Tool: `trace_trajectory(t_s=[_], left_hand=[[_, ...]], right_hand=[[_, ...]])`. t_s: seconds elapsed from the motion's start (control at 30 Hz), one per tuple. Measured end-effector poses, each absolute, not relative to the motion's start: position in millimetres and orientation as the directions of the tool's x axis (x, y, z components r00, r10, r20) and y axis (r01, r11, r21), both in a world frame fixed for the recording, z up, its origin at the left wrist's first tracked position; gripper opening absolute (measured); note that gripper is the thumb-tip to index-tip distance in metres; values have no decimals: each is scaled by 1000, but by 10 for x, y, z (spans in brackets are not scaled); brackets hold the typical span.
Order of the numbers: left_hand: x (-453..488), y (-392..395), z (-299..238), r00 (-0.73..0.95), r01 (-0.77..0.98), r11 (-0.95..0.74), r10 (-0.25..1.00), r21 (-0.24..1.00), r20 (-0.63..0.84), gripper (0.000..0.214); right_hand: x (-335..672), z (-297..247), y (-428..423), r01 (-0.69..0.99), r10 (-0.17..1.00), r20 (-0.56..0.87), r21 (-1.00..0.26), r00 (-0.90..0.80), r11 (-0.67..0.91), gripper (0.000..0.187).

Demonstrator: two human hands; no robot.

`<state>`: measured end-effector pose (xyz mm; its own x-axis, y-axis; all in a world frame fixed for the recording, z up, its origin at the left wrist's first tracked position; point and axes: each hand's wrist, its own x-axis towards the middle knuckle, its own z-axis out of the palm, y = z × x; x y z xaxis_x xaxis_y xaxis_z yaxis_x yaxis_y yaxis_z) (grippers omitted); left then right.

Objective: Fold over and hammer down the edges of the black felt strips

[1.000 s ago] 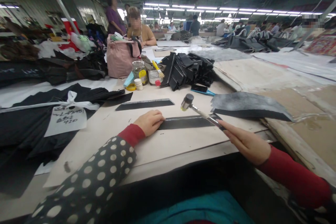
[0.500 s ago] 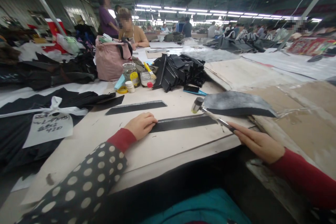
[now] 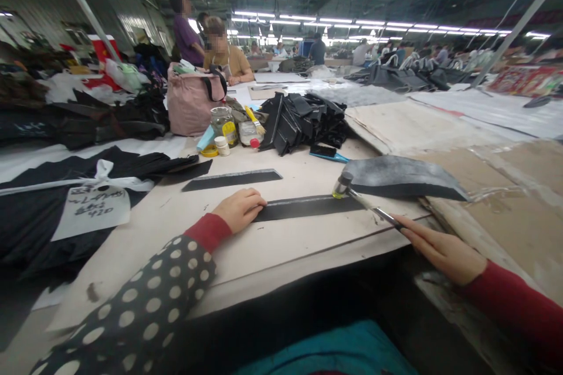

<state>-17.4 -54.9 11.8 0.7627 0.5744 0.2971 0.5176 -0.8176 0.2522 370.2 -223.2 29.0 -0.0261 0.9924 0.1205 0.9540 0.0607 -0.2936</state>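
The person's left hand point(image 3: 240, 209) rests on the pale, flat-topped counter point(image 3: 272, 258), its fingers bunched together at the left end of a long black strip with a greyish upper edge point(image 3: 308, 208). Whether they pinch the strip or only press on it cannot be told. The strip lies flat in front of the person, crossing between the two hands. The right hand point(image 3: 444, 246) has its fingers closed around the dark grip of a small metal-shafted hammer with a dark cap and yellow face point(image 3: 363, 200). The hammer's yellow face is down at the strip's upper edge, near the right end; whether it touches is unclear.

A shorter black strip with a grey border point(image 3: 233, 180) lies beyond the left hand. A wide grey curved sheet with a black lower band point(image 3: 400, 174) lies beyond the hammer, near a black-bristled brush with a blue handle point(image 3: 328, 153). Farther back sits a heap of folded black pieces point(image 3: 303, 120).
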Motion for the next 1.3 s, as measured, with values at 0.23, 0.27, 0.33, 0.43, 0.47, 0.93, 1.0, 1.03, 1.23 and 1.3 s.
trace_trajectory(t_s=[0.23,0.27,0.33,0.43,0.47,0.93,1.0,1.03,1.23,1.3], left_hand=[[-227,-510,51,669,543,-702,693,461,269,31],[-240,-502,44,640,553,-668,723,498,260,33],[-268,-483,41,584,568,-612,771,550,254,31],[-306,-457,60,529,597,-565,811,570,249,27],[-315,-453,68,522,604,-555,818,572,242,26],[-331,-353,-41,619,507,-675,718,537,318,15],[-342,-335,-45,600,526,-668,730,527,326,18],[-346,-330,-46,587,542,-660,740,521,327,19],[-346,-338,-49,513,592,-598,797,540,320,19],[-344,-347,-39,479,598,-568,819,566,316,21]], right_hand=[[3300,212,-2087,900,986,116,-407,-117,155,47],[3243,214,-2062,896,985,94,-411,-143,169,46],[3141,263,-2014,889,983,60,-420,-173,182,45],[2985,387,-1940,880,982,89,-437,-167,189,48],[2929,413,-1907,879,982,107,-439,-158,189,49],[2410,416,-1728,855,932,144,-370,-333,363,44],[2358,377,-1704,856,925,108,-351,-365,379,44],[2344,364,-1685,854,920,84,-347,-383,387,43],[2316,426,-1692,819,920,128,-423,-370,388,42],[2293,411,-1731,819,912,135,-402,-388,409,42]])
